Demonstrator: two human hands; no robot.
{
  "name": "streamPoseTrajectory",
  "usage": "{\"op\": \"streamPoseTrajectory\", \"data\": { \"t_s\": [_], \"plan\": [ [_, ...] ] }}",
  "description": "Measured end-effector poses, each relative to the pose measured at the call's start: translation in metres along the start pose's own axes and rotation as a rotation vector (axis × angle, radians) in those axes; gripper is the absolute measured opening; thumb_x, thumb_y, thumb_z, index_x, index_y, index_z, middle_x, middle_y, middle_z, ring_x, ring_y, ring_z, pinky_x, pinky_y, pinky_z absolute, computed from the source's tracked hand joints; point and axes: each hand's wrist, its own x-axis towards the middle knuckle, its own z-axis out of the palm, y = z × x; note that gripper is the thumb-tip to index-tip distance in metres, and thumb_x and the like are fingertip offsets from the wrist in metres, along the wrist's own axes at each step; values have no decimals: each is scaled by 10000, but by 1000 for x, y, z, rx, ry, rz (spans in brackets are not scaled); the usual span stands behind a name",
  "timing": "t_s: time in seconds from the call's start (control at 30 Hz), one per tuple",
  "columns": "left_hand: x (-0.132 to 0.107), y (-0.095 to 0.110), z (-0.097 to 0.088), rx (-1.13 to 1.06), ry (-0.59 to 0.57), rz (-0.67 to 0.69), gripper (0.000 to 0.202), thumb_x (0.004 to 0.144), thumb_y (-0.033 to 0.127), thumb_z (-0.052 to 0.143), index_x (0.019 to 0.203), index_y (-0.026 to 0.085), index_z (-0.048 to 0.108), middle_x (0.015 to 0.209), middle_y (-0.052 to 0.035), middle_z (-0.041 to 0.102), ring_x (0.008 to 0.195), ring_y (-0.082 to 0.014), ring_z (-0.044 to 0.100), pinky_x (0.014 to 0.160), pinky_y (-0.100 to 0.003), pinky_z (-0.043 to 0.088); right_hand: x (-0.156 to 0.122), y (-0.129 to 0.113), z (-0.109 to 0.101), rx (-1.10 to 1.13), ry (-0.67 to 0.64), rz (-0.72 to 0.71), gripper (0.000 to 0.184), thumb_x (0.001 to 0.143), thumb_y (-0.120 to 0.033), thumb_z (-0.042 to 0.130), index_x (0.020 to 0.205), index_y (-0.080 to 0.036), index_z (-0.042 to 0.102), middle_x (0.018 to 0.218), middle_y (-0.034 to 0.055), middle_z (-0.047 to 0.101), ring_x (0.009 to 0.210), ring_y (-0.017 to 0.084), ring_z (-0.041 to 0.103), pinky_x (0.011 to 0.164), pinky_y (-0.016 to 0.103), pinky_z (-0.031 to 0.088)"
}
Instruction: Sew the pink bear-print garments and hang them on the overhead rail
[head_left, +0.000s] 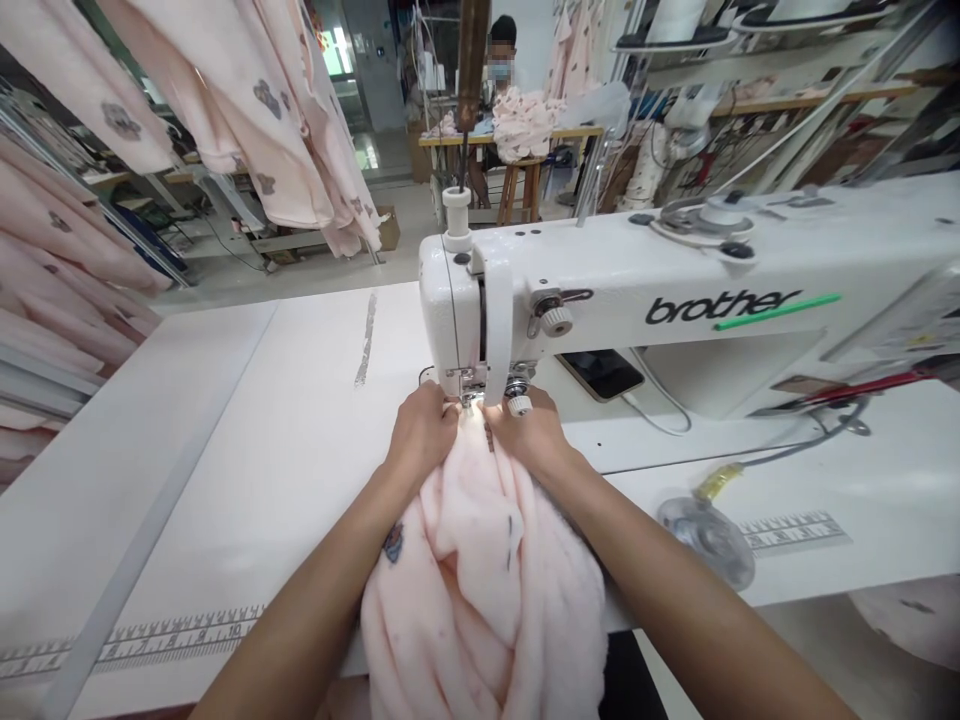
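We list 1: pink fleece (480, 570), soft, bulky, probably light, bunched over the table (225, 480) edge and running up to the presser foot (466, 398); best held close to the foot. 2: left hand (421, 432), fingers (448, 407) together, pressing the cloth. 3: right hand (525, 432), likewise; any pinch we cannot tell. 4: Brother sewing machine (675, 265). 5: phone (601, 375), under its arm.

2 hands (422, 433) (526, 430), 1 sewing mach (645, 270)
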Motion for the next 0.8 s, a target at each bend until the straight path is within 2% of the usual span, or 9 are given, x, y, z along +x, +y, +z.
{"op": "streamPoseTrajectory", "data": {
  "t_s": [0.17, 0.3, 0.4, 0.57, 0.7, 0.8],
  "plan": [
    [0, -1, 1, -24, 17, 5, 178, 774, 194, 435, 867, 184, 586, 866, -56, 630, 796, -218, 594, 622, -281, 420, 0, -1, 5, -45, 31, -32, 130, 778, -217, 531, 677, -174, 599, 693, 39, 631, 636, 189, 555, 505, 265, 261],
    [-2, -2, -3, -102, -15, 54, 222, 786, 189, 429, 944, 202, 585, 944, -49, 621, 861, -208, 583, 679, -280, 436, -1, -1, 4, 7, 43, -15, 102, 765, -180, 534, 675, -168, 581, 688, 48, 618, 639, 196, 547, 512, 268, 264],
    [-3, -6, -5, -117, -34, 73, 208, 799, 201, 419, 933, 195, 579, 903, -47, 616, 833, -203, 581, 679, -286, 439, -5, 4, -3, 140, 2, -47, 141, 799, -227, 522, 678, -170, 566, 683, 47, 606, 633, 193, 542, 524, 263, 292],
    [-2, -9, -2, -72, -14, 114, 196, 785, 175, 432, 913, 178, 582, 887, -59, 604, 824, -209, 577, 678, -294, 437, -12, 20, -14, 411, -80, -162, 227, 855, -353, 439, 712, -200, 526, 650, -14, 583, 607, 157, 534, 554, 238, 355],
    [-2, -9, 0, -71, 1, 136, 221, 786, 154, 427, 925, 176, 598, 942, -70, 603, 878, -212, 575, 712, -289, 438, -12, 23, -13, 561, -39, -142, 265, 836, -430, 441, 725, -199, 511, 641, -19, 565, 581, 162, 509, 553, 257, 352],
    [-3, -9, 0, -68, -3, 138, 253, 782, 142, 424, 961, 167, 601, 962, -75, 607, 890, -214, 575, 717, -286, 434, -11, 20, -14, 600, -67, -85, 256, 794, -436, 484, 688, -204, 473, 586, -40, 524, 552, 155, 491, 534, 254, 340]
  ]
}}
